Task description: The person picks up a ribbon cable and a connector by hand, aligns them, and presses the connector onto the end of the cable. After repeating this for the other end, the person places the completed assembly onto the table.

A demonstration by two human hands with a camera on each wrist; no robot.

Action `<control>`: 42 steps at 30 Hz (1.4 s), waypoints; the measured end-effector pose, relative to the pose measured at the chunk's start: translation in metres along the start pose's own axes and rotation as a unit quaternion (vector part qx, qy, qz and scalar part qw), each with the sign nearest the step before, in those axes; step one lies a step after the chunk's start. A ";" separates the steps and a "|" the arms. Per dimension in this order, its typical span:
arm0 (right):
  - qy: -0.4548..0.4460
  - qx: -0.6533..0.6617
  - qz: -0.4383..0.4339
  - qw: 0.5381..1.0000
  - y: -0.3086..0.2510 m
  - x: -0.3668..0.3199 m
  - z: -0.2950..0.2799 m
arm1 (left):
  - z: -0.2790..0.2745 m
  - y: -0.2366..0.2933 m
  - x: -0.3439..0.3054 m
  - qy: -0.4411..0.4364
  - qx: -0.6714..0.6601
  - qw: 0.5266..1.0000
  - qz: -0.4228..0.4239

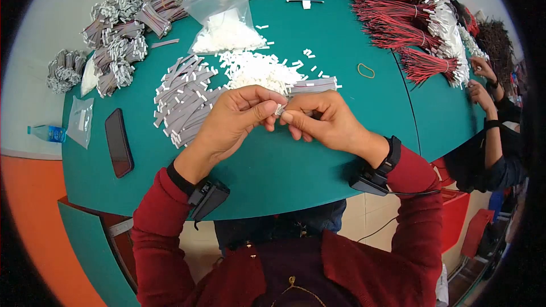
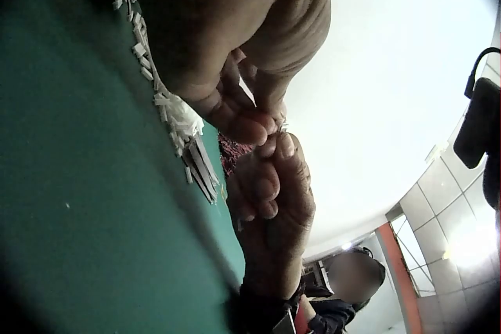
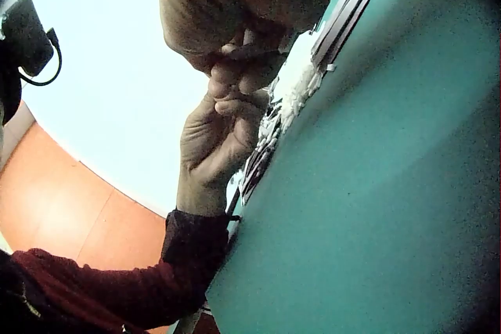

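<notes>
In the head view, my left hand (image 1: pixel 239 118) and right hand (image 1: pixel 330 122) meet over the table's middle, fingertips almost together. Between them is a small white connector (image 1: pixel 278 110), which the left thumb and fingers pinch. The right thumb and forefinger pinch its other side; I cannot tell whether a cable runs into it under the fingers. Just beyond the hands lies a heap of loose white connector housings (image 1: pixel 259 71). To the left spreads a pile of grey ribbon cables (image 1: pixel 185 102) with white ends. More ribbon cables (image 1: pixel 315 84) lie beside the right hand.
A clear bag of white housings (image 1: pixel 224 31) stands behind the heap. Bundled grey cables (image 1: pixel 119 45) sit back left, red-black wire bundles (image 1: pixel 404 23) back right. A phone (image 1: pixel 118 143) and bottle (image 1: pixel 46 133) lie left, a rubber band (image 1: pixel 366 71) right. Another person's hands (image 1: pixel 483 82) work at far right.
</notes>
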State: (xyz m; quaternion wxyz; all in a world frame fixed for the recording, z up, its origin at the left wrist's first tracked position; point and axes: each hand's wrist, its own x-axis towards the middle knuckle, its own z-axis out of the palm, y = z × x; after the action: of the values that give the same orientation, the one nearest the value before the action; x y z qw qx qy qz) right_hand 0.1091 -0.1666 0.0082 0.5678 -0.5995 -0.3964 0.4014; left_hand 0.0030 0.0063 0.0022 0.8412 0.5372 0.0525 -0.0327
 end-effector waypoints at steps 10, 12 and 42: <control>-0.002 0.010 0.002 1.000 0.000 0.000 0.000 | 0.000 0.000 0.001 0.003 -0.002 1.000 0.009; -0.004 0.004 0.000 1.000 -0.001 0.000 0.000 | 0.000 0.000 0.001 0.000 0.000 1.000 0.007; -0.010 0.035 0.039 0.999 -0.006 0.001 -0.001 | 0.001 -0.001 0.001 0.010 0.038 0.999 0.027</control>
State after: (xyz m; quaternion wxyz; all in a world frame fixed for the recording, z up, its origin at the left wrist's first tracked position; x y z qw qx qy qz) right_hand 0.1102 -0.1661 0.0139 0.5686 -0.5897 -0.3644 0.4429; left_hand 0.0038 0.0049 0.0017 0.8201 0.5704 0.0448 -0.0067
